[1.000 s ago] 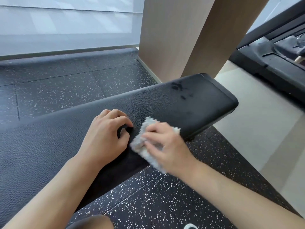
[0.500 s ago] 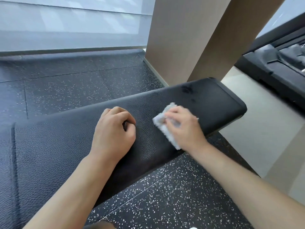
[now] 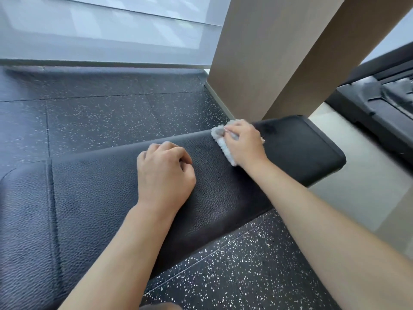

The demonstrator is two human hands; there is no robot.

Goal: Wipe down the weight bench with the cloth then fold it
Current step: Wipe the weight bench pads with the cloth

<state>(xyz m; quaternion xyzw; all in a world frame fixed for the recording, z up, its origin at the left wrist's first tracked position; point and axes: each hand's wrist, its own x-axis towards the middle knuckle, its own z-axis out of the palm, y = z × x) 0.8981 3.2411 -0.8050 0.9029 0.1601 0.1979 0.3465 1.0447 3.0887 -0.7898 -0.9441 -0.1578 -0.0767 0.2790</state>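
Note:
A black leather weight bench [image 3: 93,198] runs from the lower left to the right of the view. A small grey-white cloth [image 3: 222,143] lies bunched on the pad near its far edge. My right hand [image 3: 244,142] presses the cloth onto the pad, fingers curled over it, and hides most of it. My left hand [image 3: 164,173] rests on the middle of the pad with its fingers curled under, holding nothing. A dark smudge [image 3: 271,128] shows on the pad just right of the cloth.
Speckled black rubber floor tiles [image 3: 107,117] surround the bench. A beige wooden column [image 3: 268,52] rises just behind the bench's right end. A black treadmill [image 3: 380,108] stands at the right on a pale floor [image 3: 368,186]. A frosted window wall [image 3: 100,30] lines the back.
My right hand has slid the cloth across the pad, from the near edge toward the far edge and the bench's right end. My left hand has stayed on the pad.

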